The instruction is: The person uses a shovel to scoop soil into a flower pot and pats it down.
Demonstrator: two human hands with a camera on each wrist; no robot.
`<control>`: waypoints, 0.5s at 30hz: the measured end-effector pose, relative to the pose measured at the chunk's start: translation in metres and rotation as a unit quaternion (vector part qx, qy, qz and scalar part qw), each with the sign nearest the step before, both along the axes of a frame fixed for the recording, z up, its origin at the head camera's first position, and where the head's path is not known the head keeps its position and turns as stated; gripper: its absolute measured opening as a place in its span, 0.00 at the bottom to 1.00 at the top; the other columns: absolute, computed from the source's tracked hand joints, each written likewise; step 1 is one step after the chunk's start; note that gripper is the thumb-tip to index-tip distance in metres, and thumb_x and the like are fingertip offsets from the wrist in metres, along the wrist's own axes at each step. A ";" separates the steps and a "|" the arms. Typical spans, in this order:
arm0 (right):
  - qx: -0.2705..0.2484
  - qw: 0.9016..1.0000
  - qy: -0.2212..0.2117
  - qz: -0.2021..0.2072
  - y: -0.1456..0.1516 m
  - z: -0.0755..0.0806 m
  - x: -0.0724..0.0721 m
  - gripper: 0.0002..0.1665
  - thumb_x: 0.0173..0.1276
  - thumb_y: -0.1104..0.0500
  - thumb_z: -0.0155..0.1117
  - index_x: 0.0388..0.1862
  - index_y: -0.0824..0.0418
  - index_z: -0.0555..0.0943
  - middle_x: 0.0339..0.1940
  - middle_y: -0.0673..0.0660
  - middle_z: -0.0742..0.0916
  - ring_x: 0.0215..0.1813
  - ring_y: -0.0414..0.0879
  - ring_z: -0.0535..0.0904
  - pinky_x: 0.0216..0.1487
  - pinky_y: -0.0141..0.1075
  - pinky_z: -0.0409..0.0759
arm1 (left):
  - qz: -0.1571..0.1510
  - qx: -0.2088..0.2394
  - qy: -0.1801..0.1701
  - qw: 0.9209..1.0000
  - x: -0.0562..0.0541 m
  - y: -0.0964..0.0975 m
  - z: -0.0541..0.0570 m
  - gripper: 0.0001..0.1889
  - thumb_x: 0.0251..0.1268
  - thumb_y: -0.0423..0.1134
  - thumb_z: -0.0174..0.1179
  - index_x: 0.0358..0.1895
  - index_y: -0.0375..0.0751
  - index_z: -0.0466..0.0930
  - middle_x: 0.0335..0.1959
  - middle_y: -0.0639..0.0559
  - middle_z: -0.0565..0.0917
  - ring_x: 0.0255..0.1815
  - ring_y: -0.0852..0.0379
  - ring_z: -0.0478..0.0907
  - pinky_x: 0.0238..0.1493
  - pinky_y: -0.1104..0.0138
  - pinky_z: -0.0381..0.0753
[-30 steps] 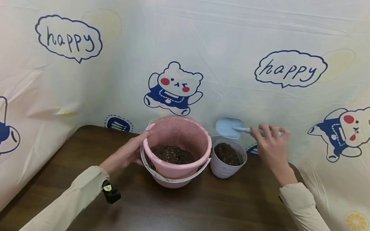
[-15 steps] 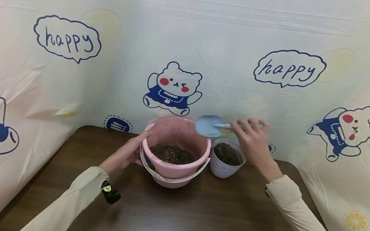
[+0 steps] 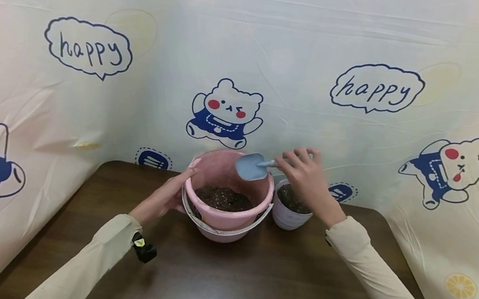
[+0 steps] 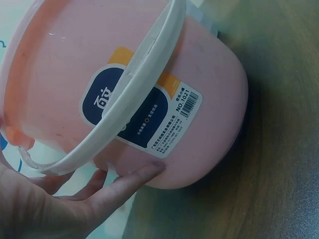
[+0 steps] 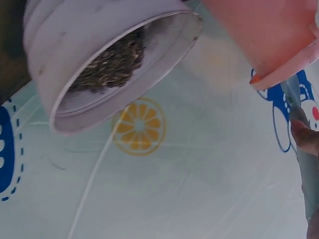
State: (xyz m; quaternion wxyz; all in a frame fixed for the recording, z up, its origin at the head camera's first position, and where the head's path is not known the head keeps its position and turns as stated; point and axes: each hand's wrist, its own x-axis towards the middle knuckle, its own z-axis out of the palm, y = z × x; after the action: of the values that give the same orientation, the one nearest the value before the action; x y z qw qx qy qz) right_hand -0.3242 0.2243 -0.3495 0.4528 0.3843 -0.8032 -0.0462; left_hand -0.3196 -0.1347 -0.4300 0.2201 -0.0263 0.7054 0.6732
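Observation:
A pink bucket (image 3: 222, 221) with a white handle (image 4: 144, 69) stands at the back of the table, dark soil (image 3: 222, 198) in its bottom. My left hand (image 3: 165, 196) holds its left side, thumb at the rim and fingers against the outer wall. Over the bucket's right rim, my right hand (image 3: 305, 180) grips a light blue garden trowel (image 3: 251, 166) by its handle. The trowel's blade hangs inside the mouth, above the soil. Right of the bucket stands a pale lilac flowerpot (image 3: 290, 220), also with soil (image 5: 112, 62) in it, partly hidden by my right hand.
The dark wooden table (image 3: 224, 277) has its back edge close to a printed curtain (image 3: 307, 38). That curtain surrounds the table at the back and on both sides.
My right hand has carried the trowel leftward, from above the flowerpot to over the bucket, and the blade has dipped into its mouth. My left hand and the bucket stay in place.

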 end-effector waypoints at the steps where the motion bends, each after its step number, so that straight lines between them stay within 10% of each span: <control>1: 0.008 1.000 -0.003 -0.005 -0.003 0.001 0.000 0.12 0.67 0.64 0.75 0.49 0.58 0.88 0.45 0.57 0.88 0.47 0.57 0.78 0.54 0.56 0.73 | -0.001 0.000 -0.001 1.000 0.000 0.000 0.000 0.48 0.75 0.68 0.47 0.85 0.38 0.47 0.80 0.28 0.59 0.73 0.35 0.67 0.61 0.39 0.81; 15: 0.143 0.986 -0.067 -0.061 -0.040 -0.005 -0.007 0.12 0.69 0.57 0.75 0.51 0.53 0.89 0.46 0.54 0.86 0.51 0.53 0.76 0.60 0.52 0.71 | -0.003 0.004 0.001 1.000 0.001 0.001 0.001 0.48 0.76 0.67 0.46 0.85 0.37 0.47 0.81 0.27 0.58 0.71 0.36 0.68 0.61 0.39 0.81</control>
State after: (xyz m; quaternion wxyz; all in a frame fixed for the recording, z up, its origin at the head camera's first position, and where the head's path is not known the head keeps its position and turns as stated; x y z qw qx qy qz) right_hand -0.3311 0.1846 -0.3544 0.3351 0.3972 -0.8388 -0.1624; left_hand -0.3189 -0.1337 -0.4292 0.2212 -0.0227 0.7033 0.6752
